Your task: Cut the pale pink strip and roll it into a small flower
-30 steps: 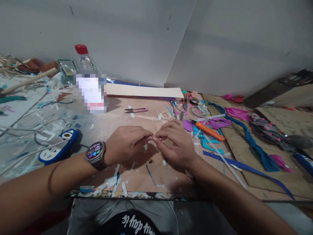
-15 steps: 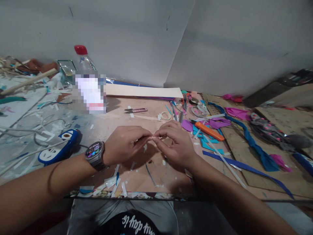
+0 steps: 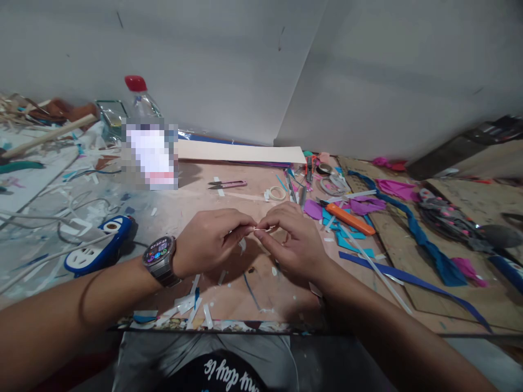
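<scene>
My left hand (image 3: 216, 237), with a dark watch (image 3: 160, 256) on its wrist, and my right hand (image 3: 294, 237) meet fingertip to fingertip over the middle of the table. Both are pinched closed on something small and pale, too small to name. Beyond the hands lie pink-handled thread snips (image 3: 232, 184) and a roll of cream tape (image 3: 277, 193). An orange cutter (image 3: 350, 219) rests to the right of my right hand, on blue and purple scraps.
A blue and white power strip (image 3: 98, 245) with cables lies at left. Behind stand a red-capped bottle (image 3: 143, 103) and a blurred, propped-up screen (image 3: 151, 155). Cardboard (image 3: 402, 261) with a blue strip (image 3: 425, 239) lies at right, and a pale board (image 3: 241, 152) at the back.
</scene>
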Demonstrator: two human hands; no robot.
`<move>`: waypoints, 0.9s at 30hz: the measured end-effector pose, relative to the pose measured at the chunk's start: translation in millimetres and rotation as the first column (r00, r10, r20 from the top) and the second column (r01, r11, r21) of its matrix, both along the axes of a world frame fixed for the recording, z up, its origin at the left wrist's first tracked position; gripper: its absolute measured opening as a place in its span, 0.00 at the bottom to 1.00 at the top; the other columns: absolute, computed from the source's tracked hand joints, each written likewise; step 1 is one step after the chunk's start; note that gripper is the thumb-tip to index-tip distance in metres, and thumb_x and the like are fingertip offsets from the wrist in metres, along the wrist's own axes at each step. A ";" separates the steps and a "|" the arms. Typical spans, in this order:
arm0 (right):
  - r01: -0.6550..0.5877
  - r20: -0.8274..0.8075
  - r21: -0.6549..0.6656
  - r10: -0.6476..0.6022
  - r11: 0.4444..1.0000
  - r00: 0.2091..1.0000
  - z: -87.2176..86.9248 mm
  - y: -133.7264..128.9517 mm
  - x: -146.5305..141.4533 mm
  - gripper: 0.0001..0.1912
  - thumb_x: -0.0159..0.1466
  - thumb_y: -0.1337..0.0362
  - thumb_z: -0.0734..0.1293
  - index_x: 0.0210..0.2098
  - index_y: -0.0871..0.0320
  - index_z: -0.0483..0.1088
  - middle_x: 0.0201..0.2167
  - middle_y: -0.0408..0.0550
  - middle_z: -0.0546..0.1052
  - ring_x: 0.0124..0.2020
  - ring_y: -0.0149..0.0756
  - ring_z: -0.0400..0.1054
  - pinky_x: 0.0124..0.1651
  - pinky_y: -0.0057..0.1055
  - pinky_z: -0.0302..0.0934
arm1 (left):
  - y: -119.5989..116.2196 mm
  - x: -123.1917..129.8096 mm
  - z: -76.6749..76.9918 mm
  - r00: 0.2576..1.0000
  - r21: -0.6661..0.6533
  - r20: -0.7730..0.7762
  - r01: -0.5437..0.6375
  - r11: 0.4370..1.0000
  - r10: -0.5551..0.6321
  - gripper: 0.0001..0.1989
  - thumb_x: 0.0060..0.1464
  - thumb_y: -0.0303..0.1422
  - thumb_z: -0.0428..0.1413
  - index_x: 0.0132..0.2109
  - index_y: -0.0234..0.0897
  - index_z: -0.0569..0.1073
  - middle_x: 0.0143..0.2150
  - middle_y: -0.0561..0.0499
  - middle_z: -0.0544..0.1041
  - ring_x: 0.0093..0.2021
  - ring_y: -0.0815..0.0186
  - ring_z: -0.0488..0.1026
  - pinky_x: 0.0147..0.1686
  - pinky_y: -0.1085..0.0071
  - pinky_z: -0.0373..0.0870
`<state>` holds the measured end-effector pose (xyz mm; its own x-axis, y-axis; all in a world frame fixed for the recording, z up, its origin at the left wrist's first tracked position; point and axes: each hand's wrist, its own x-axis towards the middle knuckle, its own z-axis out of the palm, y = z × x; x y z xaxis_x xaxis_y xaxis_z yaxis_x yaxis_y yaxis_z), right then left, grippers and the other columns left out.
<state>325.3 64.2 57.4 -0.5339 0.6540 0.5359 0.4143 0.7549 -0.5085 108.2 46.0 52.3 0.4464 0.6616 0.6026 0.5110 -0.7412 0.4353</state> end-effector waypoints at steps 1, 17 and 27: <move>0.002 -0.004 -0.001 -0.002 1.000 1.000 -0.5 -0.2 -0.1 0.03 0.67 0.65 0.70 0.36 0.54 0.73 0.31 0.44 0.78 0.37 0.38 0.71 0.46 0.40 0.60 | -0.3 0.2 0.0 1.000 -0.004 0.001 0.002 1.000 -0.002 0.09 0.68 0.30 0.53 0.44 0.35 0.78 0.38 0.49 0.84 0.37 0.67 0.80 0.38 0.73 0.73; 0.037 -0.001 -0.020 -0.037 0.999 0.999 0.9 -2.4 -1.2 0.06 0.66 0.63 0.71 0.34 0.54 0.70 0.31 0.44 0.77 0.35 0.38 0.69 0.46 0.39 0.59 | -2.9 0.7 -0.6 0.999 -0.042 0.001 0.044 0.998 -0.044 0.09 0.67 0.28 0.52 0.46 0.35 0.77 0.38 0.49 0.82 0.36 0.67 0.78 0.37 0.72 0.71; 0.023 -0.011 -0.026 -0.023 0.999 1.000 -4.3 -1.2 -0.3 0.09 0.66 0.62 0.73 0.34 0.54 0.68 0.31 0.42 0.75 0.35 0.37 0.69 0.47 0.39 0.57 | -3.6 1.4 -2.9 0.993 -0.134 0.035 0.121 0.984 -0.117 0.10 0.64 0.25 0.53 0.48 0.34 0.78 0.39 0.50 0.81 0.37 0.67 0.76 0.38 0.72 0.69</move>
